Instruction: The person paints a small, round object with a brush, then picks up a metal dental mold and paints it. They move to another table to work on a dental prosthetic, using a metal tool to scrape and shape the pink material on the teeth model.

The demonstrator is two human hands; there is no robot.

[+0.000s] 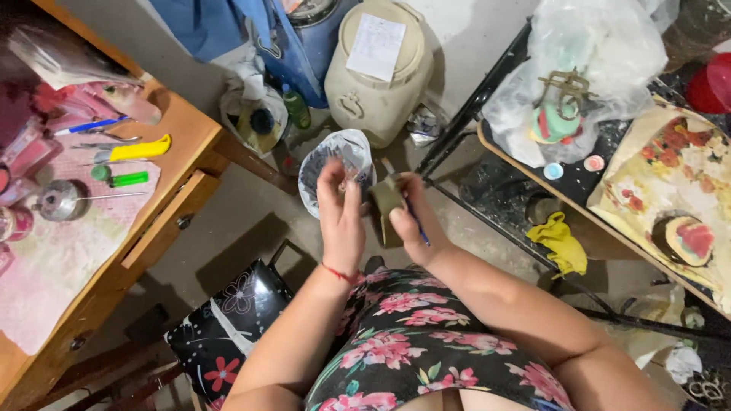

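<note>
Head view: small olive-brown block (387, 199) held over lap, pinched by right hand (411, 221); thin blue tool (417, 228) also kept in same hand. Left hand (341, 217) raised beside block, fingers loosely curled, nothing clearly gripped.

Risk judged: block could be dropped to concrete floor if pinch slackens, two items being shared by one hand.

Plastic-lined bucket (335, 167) just beyond hands. Wooden desk (175, 144) at left, yellow-handled tool (137, 149) on it. Cluttered dark table (518, 152) at right, close to elbow. Cream jug (377, 68) further off.
</note>
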